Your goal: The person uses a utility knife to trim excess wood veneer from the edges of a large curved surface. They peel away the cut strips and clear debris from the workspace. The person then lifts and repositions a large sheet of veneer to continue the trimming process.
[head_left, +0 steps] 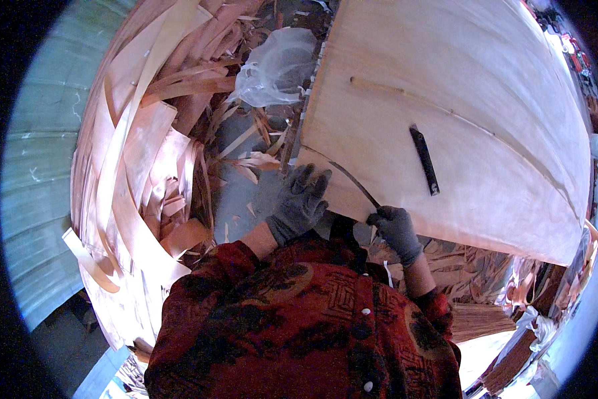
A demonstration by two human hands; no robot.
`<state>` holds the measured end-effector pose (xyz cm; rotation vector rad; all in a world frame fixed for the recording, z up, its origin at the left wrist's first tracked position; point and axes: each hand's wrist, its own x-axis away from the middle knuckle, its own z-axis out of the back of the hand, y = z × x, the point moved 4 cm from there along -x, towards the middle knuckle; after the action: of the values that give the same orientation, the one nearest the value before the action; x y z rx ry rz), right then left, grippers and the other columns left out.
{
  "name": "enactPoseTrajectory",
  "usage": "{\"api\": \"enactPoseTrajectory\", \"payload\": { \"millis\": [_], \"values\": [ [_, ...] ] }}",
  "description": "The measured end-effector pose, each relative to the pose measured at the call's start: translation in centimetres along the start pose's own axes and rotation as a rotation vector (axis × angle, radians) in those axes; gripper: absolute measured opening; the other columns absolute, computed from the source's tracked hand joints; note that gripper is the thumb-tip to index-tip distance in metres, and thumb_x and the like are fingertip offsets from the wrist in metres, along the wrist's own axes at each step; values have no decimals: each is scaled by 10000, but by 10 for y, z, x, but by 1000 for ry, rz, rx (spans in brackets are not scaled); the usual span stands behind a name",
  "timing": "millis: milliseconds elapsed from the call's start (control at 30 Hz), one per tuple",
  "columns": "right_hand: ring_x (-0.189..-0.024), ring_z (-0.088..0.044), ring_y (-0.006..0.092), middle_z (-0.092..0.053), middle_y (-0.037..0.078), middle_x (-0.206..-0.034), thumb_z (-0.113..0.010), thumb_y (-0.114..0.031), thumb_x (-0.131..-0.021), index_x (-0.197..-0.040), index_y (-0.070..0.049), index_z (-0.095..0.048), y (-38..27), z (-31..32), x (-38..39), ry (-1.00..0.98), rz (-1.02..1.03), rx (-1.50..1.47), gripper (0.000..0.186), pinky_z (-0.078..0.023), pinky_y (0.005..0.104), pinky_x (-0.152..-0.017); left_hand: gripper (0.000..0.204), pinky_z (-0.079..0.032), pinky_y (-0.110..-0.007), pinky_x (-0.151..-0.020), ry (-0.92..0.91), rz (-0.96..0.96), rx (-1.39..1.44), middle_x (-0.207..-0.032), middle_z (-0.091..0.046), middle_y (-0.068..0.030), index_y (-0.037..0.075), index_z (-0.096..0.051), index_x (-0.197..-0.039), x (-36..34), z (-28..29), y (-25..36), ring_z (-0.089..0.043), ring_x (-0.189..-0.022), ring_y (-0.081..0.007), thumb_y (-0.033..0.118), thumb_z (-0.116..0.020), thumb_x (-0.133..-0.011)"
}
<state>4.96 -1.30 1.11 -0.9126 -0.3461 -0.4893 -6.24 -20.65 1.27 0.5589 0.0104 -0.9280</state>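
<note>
Right hand [395,229] fingers gripping curved blade [355,181], left hand [300,199] fingers spread on veneer sheet [445,86]

Daylight fills the place, cool and fairly even, strongest toward the upper right, where the big pale veneer sheet [458,100] catches it and looks almost washed out near its far edge. A bright, blown-out patch also sits low on the right. The clear plastic bag [276,66] shows soft glare. Shadows gather under the sheet's near edge and across the dark red patterned shirt [305,326], where detail sinks. The fisheye bends every straight edge, and a black ring closes the corners. Sharpness falls off toward the rim; the centre stays reasonably crisp.
</note>
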Motion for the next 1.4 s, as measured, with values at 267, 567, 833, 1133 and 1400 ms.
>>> {"api": "enactPoseTrajectory", "payload": {
  "millis": [267, 567, 833, 1133, 1400],
  "values": [
    [-558, -602, 267, -584, 181, -622, -568, -218, -759, -714, -13, -617, 1, -3, -1, -43, -8, -122, 216, -459, 346, -528, 580, -252, -527, -972, 22, -8, -1, -1269, -418, -155, 122, -418, -1281, -2, -6, -5, -336, -1176, -397, 286, -585, -750],
    [-541, -588, 219, -579, 172, -602, -569, -197, -770, -748, 5, -624, 6, -5, 1, -24, -127, -223, 210, -445, 314, -527, 586, -281, -521, -954, 68, -70, -20, -1249, -427, -148, 90, -409, -1275, -8, -4, -2, -369, -1139, -404, 263, -591, -746],
    [-603, -606, 287, -580, 208, -633, -573, -262, -763, -777, 20, -623, 13, -7, -3, -14, -130, -195, 287, -453, 368, -581, 506, -258, -526, -967, 56, -60, -125, -1337, -373, -103, 64, -408, -1247, -2, -17, -3, -362, -1125, -422, 196, -552, -779],
    [-584, -598, 252, -596, 196, -653, -582, -288, -759, -787, 15, -631, 10, -5, -3, -3, -165, -248, 308, -460, 357, -587, 425, -236, -544, -970, -69, -125, -82, -1318, -417, -71, 52, -490, -1175, -8, -27, 3, -384, -1134, -384, 143, -505, -761],
    [-530, -517, 97, -585, 57, -616, -566, -146, -801, -792, 22, -626, 6, 31, 35, 74, -215, -518, 179, -416, 252, -502, 538, -170, -550, -1010, -170, -68, -163, -1329, -388, -116, 65, -476, -1211, -16, -24, 13, -312, -1232, -366, 310, -533, -735]
  ]
}}
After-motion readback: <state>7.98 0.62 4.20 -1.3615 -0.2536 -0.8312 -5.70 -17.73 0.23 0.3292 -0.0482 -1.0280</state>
